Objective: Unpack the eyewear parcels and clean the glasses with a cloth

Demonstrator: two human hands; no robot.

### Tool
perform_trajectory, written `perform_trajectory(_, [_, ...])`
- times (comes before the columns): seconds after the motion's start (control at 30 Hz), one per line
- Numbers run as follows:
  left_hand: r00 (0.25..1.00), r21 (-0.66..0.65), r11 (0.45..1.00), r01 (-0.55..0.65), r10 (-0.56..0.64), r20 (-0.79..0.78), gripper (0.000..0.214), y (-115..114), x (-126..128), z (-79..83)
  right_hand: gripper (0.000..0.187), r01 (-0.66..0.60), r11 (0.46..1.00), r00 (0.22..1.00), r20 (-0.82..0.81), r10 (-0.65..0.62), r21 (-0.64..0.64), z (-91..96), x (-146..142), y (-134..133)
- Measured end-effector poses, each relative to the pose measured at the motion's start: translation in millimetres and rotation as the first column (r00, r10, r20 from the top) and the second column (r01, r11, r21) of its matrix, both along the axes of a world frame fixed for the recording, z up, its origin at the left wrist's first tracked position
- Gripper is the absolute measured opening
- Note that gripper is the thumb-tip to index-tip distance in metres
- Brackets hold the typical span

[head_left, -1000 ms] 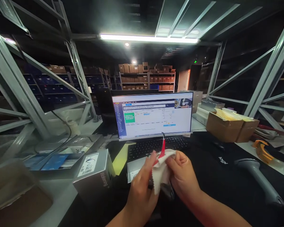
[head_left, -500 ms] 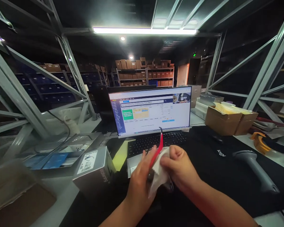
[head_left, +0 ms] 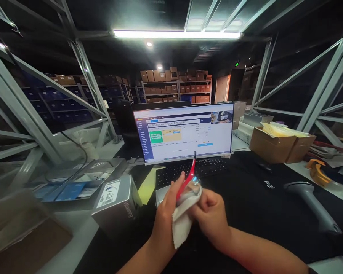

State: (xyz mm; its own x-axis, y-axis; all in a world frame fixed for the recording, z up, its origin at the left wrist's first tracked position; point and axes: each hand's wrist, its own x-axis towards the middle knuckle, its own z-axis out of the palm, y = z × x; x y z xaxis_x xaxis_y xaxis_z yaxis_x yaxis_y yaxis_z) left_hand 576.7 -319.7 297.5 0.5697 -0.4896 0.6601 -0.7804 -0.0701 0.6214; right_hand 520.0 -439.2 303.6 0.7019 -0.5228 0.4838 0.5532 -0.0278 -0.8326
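In front of the monitor, my left hand (head_left: 166, 211) is closed around a pair of glasses (head_left: 191, 174) with a red temple ending in a black tip. The temple points up and forward. A clear lens with a bluish glint shows beside it; the rest of the frame is hidden by my hands and the cloth. My right hand (head_left: 213, 213) pinches a white cloth (head_left: 183, 224) with a zigzag edge, folded over the lens. The cloth's lower end hangs between my hands. A light-coloured flat box (head_left: 161, 193) lies partly hidden behind my left hand.
A silver-grey box (head_left: 114, 203) stands to the left beside a yellow-green sheet (head_left: 147, 186). Behind my hands are a keyboard (head_left: 171, 176) and a lit monitor (head_left: 185, 131). At right lie a barcode scanner (head_left: 311, 205), a tape dispenser (head_left: 318, 173) and a cardboard box (head_left: 271, 146).
My right hand has moved down and slightly left, drawing the cloth lower. The lens has come into sight above the cloth. My left hand still holds the glasses; the view has shifted slightly.
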Motion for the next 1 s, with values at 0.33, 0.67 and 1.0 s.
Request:
perform_trajectory(0.33, [0.981,0.06,0.996,0.06,-0.07,0.182,0.073,-5,-5,5.4,0.065,-0.273,0.877,0.942,-0.073,0.327,0.395,33.5,-7,-26])
perform_trajectory(0.67, [0.962,0.079,0.997,0.019,-0.04,0.272,0.068,-4,-1,7.4,0.07,-0.305,0.759,0.937,0.04,0.346,0.575,39.7,-1,-35])
perform_trajectory(1.0, [0.995,0.091,0.992,0.09,-0.086,-0.044,0.068,22,21,36.9,0.062,-0.061,0.968,0.998,-0.012,0.066,0.243,44.2,0,-111])
